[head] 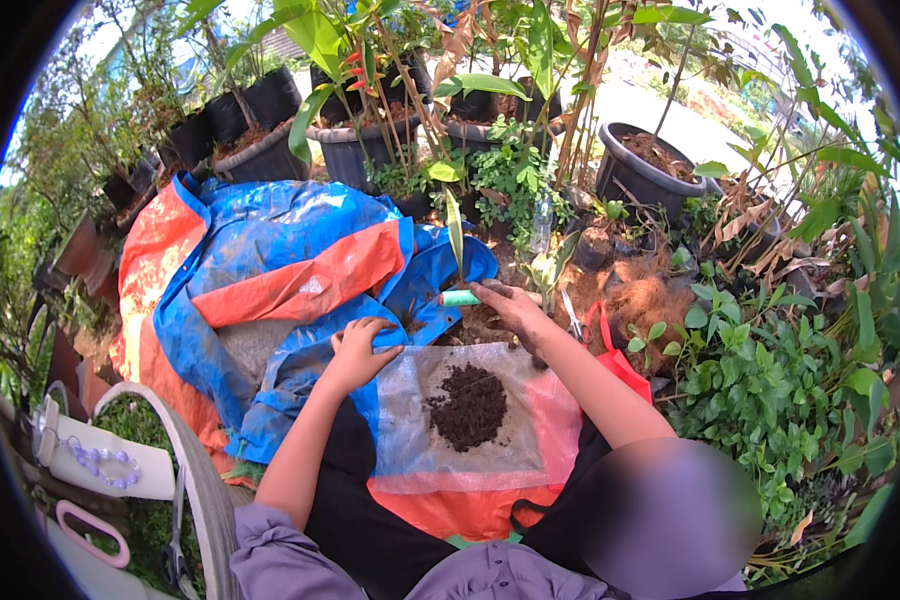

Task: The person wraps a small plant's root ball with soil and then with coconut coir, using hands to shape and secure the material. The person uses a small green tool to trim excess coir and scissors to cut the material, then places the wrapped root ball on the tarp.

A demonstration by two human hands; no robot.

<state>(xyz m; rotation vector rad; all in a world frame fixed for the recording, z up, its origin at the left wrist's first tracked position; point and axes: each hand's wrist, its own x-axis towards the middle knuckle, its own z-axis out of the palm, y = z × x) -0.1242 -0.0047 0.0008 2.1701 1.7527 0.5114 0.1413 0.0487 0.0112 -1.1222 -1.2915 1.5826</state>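
My left hand hovers at the edge of a crumpled blue tarp, fingers apart and holding nothing visible. My right hand, its fingers dark with soil, is spread over a green roll that passes behind it; whether they touch is unclear. In front of me, a translucent plastic sheet bears a small heap of dark soil. Beneath the sheet shows an orange-red tarp surface. Scissors lie right of my right hand, beside a red bag.
Large black plant pots line the far side, and another pot stands at right. Brown fibre lies near leafy plants. A grey rounded chair edge, a white tumbler and more scissors are at left.
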